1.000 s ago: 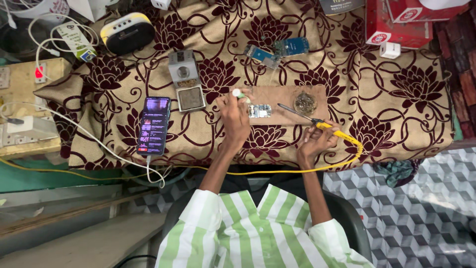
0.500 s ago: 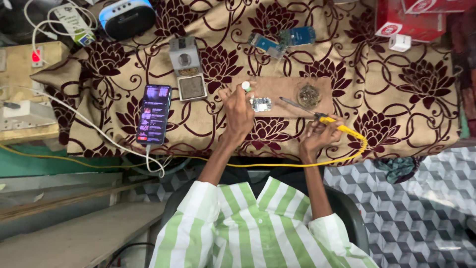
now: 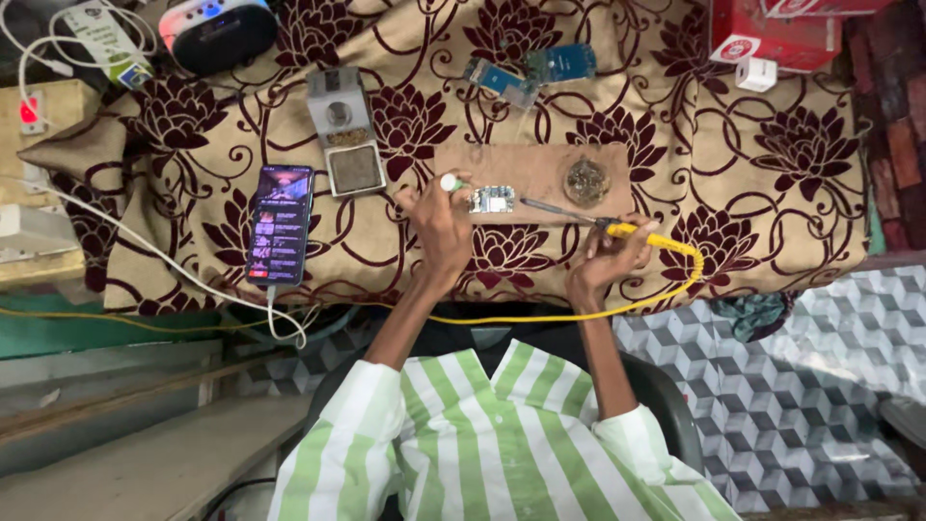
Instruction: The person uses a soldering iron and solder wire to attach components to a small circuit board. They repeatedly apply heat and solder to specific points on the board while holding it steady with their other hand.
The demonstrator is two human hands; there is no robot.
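My left hand (image 3: 439, 227) grips a small white-tipped tool (image 3: 450, 182) whose end reaches a small circuit board (image 3: 492, 200) on a brown wooden board (image 3: 540, 169). My right hand (image 3: 603, 260) holds a yellow-handled soldering iron (image 3: 617, 229), its dark tip pointing left toward the circuit board. The iron's yellow cord (image 3: 675, 280) loops down along the table's front edge. A round tin of brassy tip cleaner (image 3: 585, 180) sits on the wooden board just right of the circuit board.
A lit smartphone (image 3: 280, 224) on a white cable lies left. A grey metal stand (image 3: 345, 130) is behind it. Two blue circuit boards (image 3: 531, 69), a red box (image 3: 772, 34), a white charger cube (image 3: 756, 73) and a speaker (image 3: 217, 31) line the back. Floral cloth (image 3: 772, 174) covers the table.
The view has shifted a little, so the table sits lower in the picture. Both hands stay at the wooden board; the soldering iron tip has come closer to the small circuit board.
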